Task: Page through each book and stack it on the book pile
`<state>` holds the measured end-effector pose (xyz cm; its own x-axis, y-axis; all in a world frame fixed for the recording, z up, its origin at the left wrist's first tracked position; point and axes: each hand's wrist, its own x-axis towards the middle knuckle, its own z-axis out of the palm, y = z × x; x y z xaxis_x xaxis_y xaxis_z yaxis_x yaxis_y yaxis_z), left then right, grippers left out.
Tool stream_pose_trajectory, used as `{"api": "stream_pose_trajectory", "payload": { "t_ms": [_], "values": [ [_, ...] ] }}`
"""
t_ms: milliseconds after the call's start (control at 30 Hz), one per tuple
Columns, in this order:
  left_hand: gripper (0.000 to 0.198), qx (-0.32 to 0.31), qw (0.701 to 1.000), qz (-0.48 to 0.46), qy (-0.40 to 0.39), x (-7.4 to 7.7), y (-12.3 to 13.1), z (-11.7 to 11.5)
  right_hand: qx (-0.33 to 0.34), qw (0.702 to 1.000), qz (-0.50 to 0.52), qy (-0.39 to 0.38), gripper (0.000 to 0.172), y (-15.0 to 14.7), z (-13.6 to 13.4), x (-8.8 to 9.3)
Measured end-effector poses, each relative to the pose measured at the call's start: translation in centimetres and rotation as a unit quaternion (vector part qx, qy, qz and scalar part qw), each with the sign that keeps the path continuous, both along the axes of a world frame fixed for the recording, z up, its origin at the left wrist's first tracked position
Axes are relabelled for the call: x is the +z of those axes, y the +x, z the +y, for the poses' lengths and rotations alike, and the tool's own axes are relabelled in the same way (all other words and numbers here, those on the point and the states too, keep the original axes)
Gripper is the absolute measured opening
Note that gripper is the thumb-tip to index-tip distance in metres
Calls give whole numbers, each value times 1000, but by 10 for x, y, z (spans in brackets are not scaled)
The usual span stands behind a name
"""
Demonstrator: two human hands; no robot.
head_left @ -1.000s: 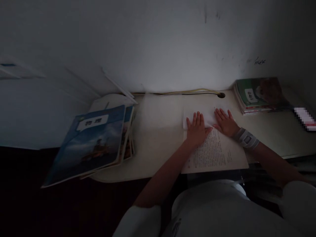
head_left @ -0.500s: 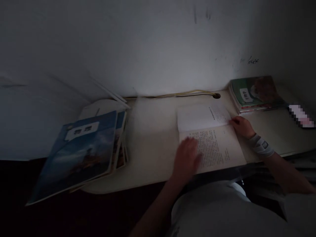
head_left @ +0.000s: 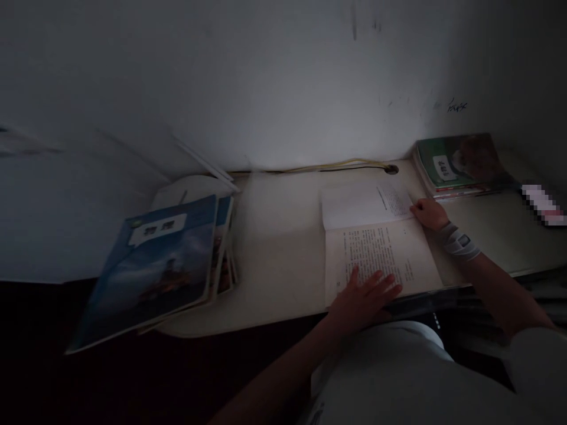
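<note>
An open book [head_left: 376,236] with printed text lies flat on the pale desk [head_left: 279,236] in front of me. My left hand [head_left: 365,295] rests flat on the near page at the desk's front edge, fingers spread and open. My right hand [head_left: 429,213], with a watch on the wrist, lies at the book's right edge near the fold; its fingers are curled against the page, and whether they pinch it is hard to see in the dim light.
A stack of books with a blue cover [head_left: 153,265] overhangs the desk's left end. Another stack topped by a green book [head_left: 463,162] sits at the back right. A cable [head_left: 336,166] runs along the wall to a hole [head_left: 391,170].
Both hands were pressing flat on the book's fold. My left hand slid down to the near edge of the page, and my right hand moved to the book's right edge.
</note>
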<state>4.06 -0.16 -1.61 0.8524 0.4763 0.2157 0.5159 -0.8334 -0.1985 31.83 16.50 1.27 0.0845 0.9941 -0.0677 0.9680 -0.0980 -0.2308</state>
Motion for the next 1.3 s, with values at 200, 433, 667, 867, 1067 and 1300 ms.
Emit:
{"api": "stream_pose_trajectory", "payload": {
  "t_ms": [200, 433, 667, 867, 1067, 1300],
  "values": [
    [46, -38, 998, 41, 11, -1, -3, -4, -21, 999, -28, 0, 32, -5, 13, 7],
    [44, -69, 997, 33, 14, 2, -4, -2, 11, 998, -35, -49, 24, 0, 25, 23],
    [42, -73, 997, 25, 18, 7, -4, -1, -31, 994, 93, 55, 48, -13, 22, 13],
    [46, -59, 998, 28, -1, 8, -10, -8, -34, 996, 69, 43, 41, -26, 34, 5],
    [44, -71, 997, 25, -8, 5, -20, -12, -35, 998, 29, 47, 32, -29, 36, 1],
    [40, -71, 997, 32, 21, -2, -22, -11, -16, 995, -50, 79, 27, -40, 29, 2]
  ]
}}
